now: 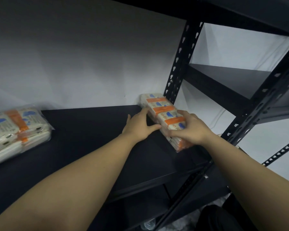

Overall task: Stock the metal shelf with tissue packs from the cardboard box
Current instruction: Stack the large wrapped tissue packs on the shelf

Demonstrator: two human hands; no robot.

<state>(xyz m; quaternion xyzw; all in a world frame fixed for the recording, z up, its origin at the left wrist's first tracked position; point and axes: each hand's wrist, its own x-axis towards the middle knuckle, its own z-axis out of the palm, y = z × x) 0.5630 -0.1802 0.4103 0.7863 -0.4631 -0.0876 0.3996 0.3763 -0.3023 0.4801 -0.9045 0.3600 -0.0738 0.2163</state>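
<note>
A: Where's the pack now?

B: The tissue pack (163, 117) lies flat at the right end of the metal shelf (90, 139), far end close by the rear upright post (178, 67). Right hand (188, 129) grips the near end, fingers (175, 133) curled over the top edge. Left hand (138, 125) is flat against the left side, fingers straight, thumb out.

A: Which way does it run?

B: Long axis front to back, angled slightly left toward the wall (73, 64). Near end hangs just over the shelf's front edge.

A: Advice for seating it?

B: Push along that axis, left palm guiding, until the near end clears the edge. Keep it square to the post. A second tissue bundle (18, 130) sits well apart, far left.
</note>
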